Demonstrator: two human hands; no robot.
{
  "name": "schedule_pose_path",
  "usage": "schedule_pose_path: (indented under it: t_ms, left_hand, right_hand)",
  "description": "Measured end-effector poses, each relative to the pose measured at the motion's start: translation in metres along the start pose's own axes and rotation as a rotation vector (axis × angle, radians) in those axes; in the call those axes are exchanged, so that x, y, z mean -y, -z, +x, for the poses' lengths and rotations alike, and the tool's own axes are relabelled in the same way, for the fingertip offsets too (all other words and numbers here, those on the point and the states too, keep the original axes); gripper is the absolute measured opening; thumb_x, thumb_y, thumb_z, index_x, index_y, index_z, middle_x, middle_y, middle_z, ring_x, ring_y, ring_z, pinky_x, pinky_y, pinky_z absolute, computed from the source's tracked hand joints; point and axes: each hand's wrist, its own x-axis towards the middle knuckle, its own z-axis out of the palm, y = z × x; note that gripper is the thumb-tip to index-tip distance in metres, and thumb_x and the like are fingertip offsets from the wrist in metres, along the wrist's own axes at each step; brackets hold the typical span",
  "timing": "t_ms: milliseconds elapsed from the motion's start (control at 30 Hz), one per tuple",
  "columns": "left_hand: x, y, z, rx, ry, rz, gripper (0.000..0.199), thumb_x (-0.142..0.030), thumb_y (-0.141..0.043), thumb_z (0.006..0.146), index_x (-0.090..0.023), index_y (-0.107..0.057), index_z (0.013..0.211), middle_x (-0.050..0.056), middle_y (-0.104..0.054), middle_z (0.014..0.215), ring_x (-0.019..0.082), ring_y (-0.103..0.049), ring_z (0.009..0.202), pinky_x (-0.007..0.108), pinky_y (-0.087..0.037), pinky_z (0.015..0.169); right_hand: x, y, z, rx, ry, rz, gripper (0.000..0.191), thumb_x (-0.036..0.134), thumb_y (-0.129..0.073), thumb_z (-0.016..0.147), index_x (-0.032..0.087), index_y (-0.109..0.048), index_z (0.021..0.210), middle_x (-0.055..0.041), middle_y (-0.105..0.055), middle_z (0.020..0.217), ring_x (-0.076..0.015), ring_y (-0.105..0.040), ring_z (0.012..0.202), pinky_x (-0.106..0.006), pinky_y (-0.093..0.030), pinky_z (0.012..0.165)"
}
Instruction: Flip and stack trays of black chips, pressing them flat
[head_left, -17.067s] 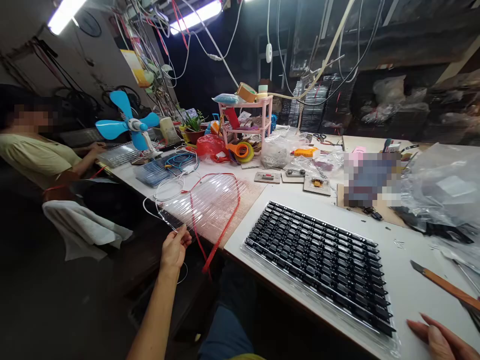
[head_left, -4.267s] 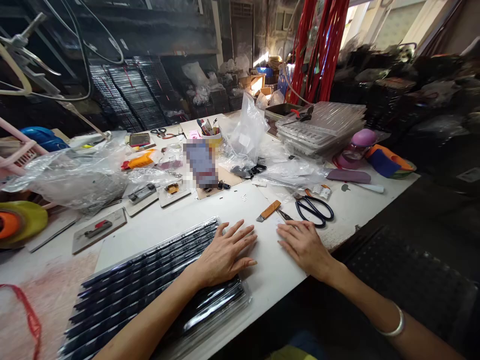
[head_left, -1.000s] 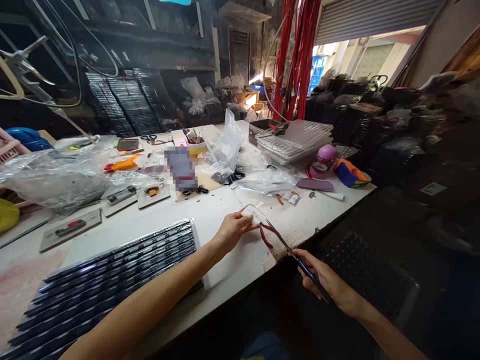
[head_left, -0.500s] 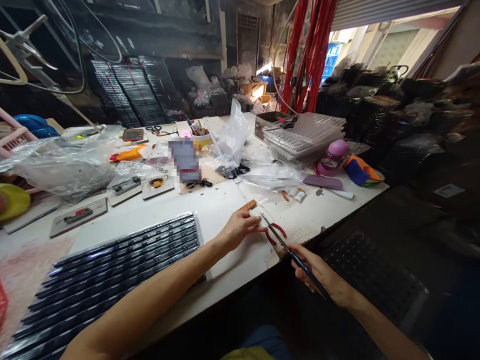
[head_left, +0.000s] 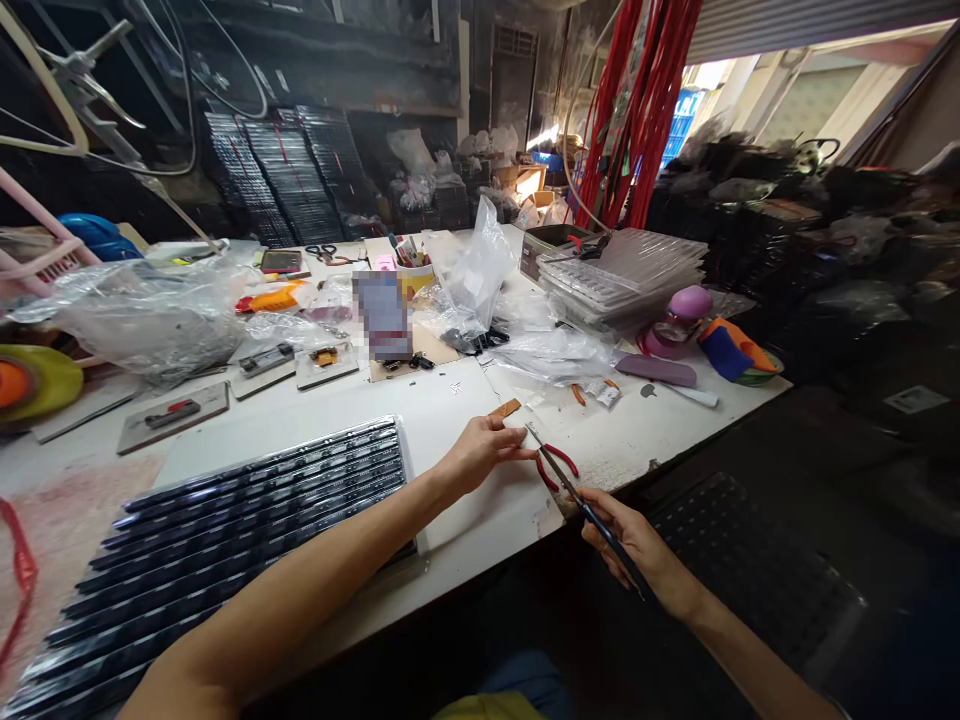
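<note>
My left hand (head_left: pixel 484 450) is closed, pinching a small white piece (head_left: pixel 529 426) over the table near its front edge. My right hand (head_left: pixel 626 540) grips what look like long, dark tweezers (head_left: pixel 577 498), slanting up and left. Their thin tip is at the white piece; whether it holds anything there is too small to tell. Beneath the tweezers lies a tool with curved red handles (head_left: pixel 562 460), partly hidden. A short brown strip (head_left: pixel 507 408) shows just beyond my left fingers. Under my left forearm is a clear tray of dark, narrow parts in rows (head_left: pixel 285 510).
Wooden-based fixtures (head_left: pixel 176 415) sit at the left. Crumpled plastic bags (head_left: pixel 480 265), a stack of clear trays (head_left: pixel 622 270), a purple-topped object (head_left: pixel 688 303) and an orange-blue tape dispenser (head_left: pixel 739 350) stand farther back. The table's front edge (head_left: pixel 517 540) runs below my hands.
The view has shifted slightly, so the table's contents appear farther right. My right hand's tweezers stay at the white piece in my left hand, with little other movement.
</note>
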Motion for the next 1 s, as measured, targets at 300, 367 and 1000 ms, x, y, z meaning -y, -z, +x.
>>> schedule_pose_path:
  t_ms: [300,367,1000]
  left_hand:
    - [-0.024,0.005,0.026,-0.012,0.057,0.097,0.016,-0.015,-0.073,0.073,-0.007,-0.059,0.069,0.003,-0.06,0.069,0.015,-0.065,0.069,0.031,-0.054,0.076]
    - [-0.033,0.011,0.039,-0.043,0.072,0.135,0.015,-0.022,-0.064,0.083,-0.009,-0.061,0.089,0.005,-0.063,0.085,0.015,-0.063,0.077,0.032,-0.054,0.072]
    - [-0.065,0.066,0.039,-0.282,-0.032,0.407,0.018,-0.027,-0.061,0.084,-0.011,-0.061,0.092,0.004,-0.062,0.083,0.012,-0.059,0.07,0.027,-0.05,0.063]
  right_hand:
    - [0.036,0.01,0.032,0.087,0.07,-0.029,0.048,0.058,-0.055,0.082,0.024,-0.048,0.115,0.007,-0.04,0.065,-0.0042,-0.03,0.04,-0.018,-0.027,0.035]
    - [0.045,0.011,0.051,0.089,0.077,-0.063,0.047,0.061,-0.056,0.08,0.022,-0.049,0.105,0.0088,-0.036,0.059,-0.0045,-0.029,0.037,-0.018,-0.025,0.032]
    - [0.066,0.036,0.155,-0.19,0.197,-0.801,0.022,0.037,-0.067,0.075,0.018,-0.062,0.087,-0.0043,-0.061,0.076,-0.0231,-0.058,0.079,-0.031,-0.042,0.069]
